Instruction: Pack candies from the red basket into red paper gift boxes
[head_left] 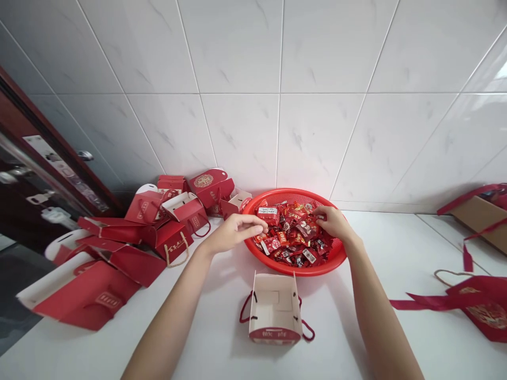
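A red plastic basket [295,271] holds a heap of small wrapped sweets [291,232], mostly in red and dark red wrappers. My left hand [233,233] hangs over the basket's left rim, thumb and forefinger stretched out towards the sweets with nothing visible in them. On the right side of the heap, my right hand [335,224] reaches in with bent fingers touching the sweets; whatever lies between its fingertips is hidden. Between my forearms stands an open gift box [273,311], cream inside, with a red front flap and dark red cord handles. Its inside shows no sweets.
Several red gift boxes [119,258] are piled at the left, some with their lids up. At the right lie a red box with ribbon [483,306] and a brown carton [481,221]. A tiled wall [309,132] bounds the white counter [214,327]; a door [51,153] stands left.
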Demonstrator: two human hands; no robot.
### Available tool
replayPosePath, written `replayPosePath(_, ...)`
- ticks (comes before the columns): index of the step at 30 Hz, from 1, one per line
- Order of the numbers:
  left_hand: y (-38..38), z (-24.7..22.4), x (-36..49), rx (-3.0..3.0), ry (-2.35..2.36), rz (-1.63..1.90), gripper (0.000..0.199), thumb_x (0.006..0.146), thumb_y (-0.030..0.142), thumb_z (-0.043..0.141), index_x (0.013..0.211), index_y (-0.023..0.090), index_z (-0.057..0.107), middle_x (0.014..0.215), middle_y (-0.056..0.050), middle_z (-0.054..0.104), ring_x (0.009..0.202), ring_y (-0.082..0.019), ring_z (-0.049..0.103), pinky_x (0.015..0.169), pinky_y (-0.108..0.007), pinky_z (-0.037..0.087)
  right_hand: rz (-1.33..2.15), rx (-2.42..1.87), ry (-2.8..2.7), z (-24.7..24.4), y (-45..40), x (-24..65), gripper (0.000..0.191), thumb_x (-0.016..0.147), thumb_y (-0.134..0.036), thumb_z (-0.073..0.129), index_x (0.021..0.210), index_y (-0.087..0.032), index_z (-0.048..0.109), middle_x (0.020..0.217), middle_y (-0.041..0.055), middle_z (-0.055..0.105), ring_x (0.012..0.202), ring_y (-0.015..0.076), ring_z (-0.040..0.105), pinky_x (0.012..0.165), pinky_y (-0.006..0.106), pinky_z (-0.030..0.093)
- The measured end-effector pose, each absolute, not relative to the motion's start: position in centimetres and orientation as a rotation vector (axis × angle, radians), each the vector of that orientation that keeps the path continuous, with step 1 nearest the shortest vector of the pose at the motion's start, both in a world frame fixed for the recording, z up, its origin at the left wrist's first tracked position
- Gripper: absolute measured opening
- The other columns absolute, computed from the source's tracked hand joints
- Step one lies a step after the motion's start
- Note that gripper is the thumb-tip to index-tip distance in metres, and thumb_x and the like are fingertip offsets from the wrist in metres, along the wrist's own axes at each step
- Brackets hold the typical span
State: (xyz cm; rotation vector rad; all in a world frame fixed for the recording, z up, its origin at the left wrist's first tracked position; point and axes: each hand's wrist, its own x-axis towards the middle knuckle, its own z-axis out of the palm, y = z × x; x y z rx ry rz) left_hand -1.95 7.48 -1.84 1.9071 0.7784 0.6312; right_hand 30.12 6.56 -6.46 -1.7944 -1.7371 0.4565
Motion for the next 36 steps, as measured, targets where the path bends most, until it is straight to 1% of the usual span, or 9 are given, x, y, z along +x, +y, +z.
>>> replayPosePath(2, 8.6, -2.6, -0.7, 1.852, 0.748, 0.704, 0.033, 0.087, 0.044, 0.07, 0.098, 0.014, 0.073, 0.1, -0.01, 0.077, 0.094, -0.022, 0.071, 0.093, -0.037, 0.056, 0.498, -1.716, -1.667, -6.4, 6.5, 29.9, 0.029, 0.081, -0.013, 0.057, 0.106, -0.02, 0.07, 0.115, 0.0099, 0.076, 0.105, 0.0248, 0.071, 0.095, 0.036, 0.053)
replayPosePath(5, 9.9, -3.8, 1.2, 1.809, 0.723, 0.715, 0.031, 0.084, 0.043, 0.073, 0.097, 0.014, 0.072, 0.103, -0.011, 0.076, 0.095, -0.022, 0.071, 0.094, -0.038, 0.056, 0.585, -1.61, -1.573, -6.0, 6.3, 29.5, 0.026, 0.089, -0.03, 0.055, 0.111, -0.018, 0.064, 0.104, 0.0103, 0.077, 0.085, 0.0216, 0.073, 0.08, 0.035, 0.058)
replayPosePath(11, 10.9, -5.9, 3.5, 1.829, 0.71, 0.694, 0.035, 0.083, 0.039, 0.072, 0.107, 0.014, 0.071, 0.108, -0.012, 0.075, 0.102, -0.025, 0.07, 0.098, -0.041, 0.054, 0.79, -1.433, -1.481, -4.3, 5.2, 27.4, 0.031, 0.093, -0.05, 0.052, 0.101, -0.021, 0.058, 0.087, 0.0067, 0.077, 0.057, 0.0152, 0.061, 0.058, 0.031, 0.053)
replayPosePath(16, 10.6, -6.3, 3.2, 1.86, 0.668, 0.722, 0.044, 0.085, 0.043, 0.073, 0.118, 0.014, 0.069, 0.103, -0.011, 0.075, 0.1, -0.025, 0.07, 0.093, -0.039, 0.055, 1.045, -1.265, -1.646, -4.2, 4.3, 23.9, 0.033, 0.091, -0.047, 0.062, 0.111, -0.022, 0.059, 0.074, 0.0017, 0.071, 0.057, 0.0174, 0.063, 0.055, 0.031, 0.051)
replayPosePath(21, 10.4, -6.2, 2.8, 1.937, 0.603, 0.622, 0.037, 0.083, 0.05, 0.075, 0.09, 0.014, 0.075, 0.089, -0.009, 0.076, 0.086, -0.023, 0.07, 0.079, -0.033, 0.055, 1.051, -1.269, -1.862, -4.5, 3.8, 22.4, 0.039, 0.096, -0.042, 0.056, 0.131, -0.023, 0.056, 0.088, 0.0034, 0.071, 0.064, 0.0198, 0.069, 0.063, 0.034, 0.055)
replayPosePath(23, 10.4, -6.2, 2.8, 1.991, 0.648, 0.619, 0.036, 0.084, 0.05, 0.073, 0.084, 0.014, 0.075, 0.082, -0.007, 0.075, 0.08, -0.021, 0.068, 0.075, -0.03, 0.052, 0.963, -1.404, -1.927, -4.1, 3.7, 22.7, 0.034, 0.097, -0.044, 0.055, 0.122, -0.023, 0.063, 0.091, 0.0043, 0.073, 0.067, 0.0195, 0.069, 0.066, 0.033, 0.054)
replayPosePath(27, 10.4, -6.1, 3.0, 2.079, 0.702, 0.624, 0.028, 0.083, 0.043, 0.071, 0.079, 0.016, 0.075, 0.079, -0.004, 0.074, 0.076, -0.019, 0.065, 0.072, -0.029, 0.05, 0.391, -2.159, -1.757, -2.9, 3.5, 24.3, 0.035, 0.099, -0.036, 0.046, 0.077, -0.02, 0.068, 0.074, 0.0085, 0.07, 0.074, 0.0246, 0.068, 0.064, 0.033, 0.046)
replayPosePath(31, 10.2, -6.0, 3.0, 2.139, 0.747, 0.594, 0.022, 0.083, 0.037, 0.069, 0.079, 0.017, 0.076, 0.079, -0.003, 0.075, 0.076, -0.018, 0.065, 0.073, -0.028, 0.049, 0.189, -2.466, -1.556, -2.7, 3.4, 26.4, 0.033, 0.093, -0.02, 0.042, 0.071, -0.018, 0.066, 0.079, 0.0178, 0.071, 0.083, 0.0335, 0.07, 0.072, 0.041, 0.044)
replayPosePath(36, 10.0, -5.8, 3.0, 2.158, 0.774, 0.571, 0.017, 0.083, 0.032, 0.069, 0.081, 0.017, 0.077, 0.082, -0.003, 0.078, 0.077, -0.018, 0.068, 0.074, -0.026, 0.05, 0.223, -2.482, -1.689, -3.4, 3.7, 27.6, 0.03, 0.093, -0.022, 0.049, 0.066, -0.02, 0.062, 0.074, 0.0139, 0.07, 0.078, 0.03, 0.069, 0.067, 0.036, 0.041)
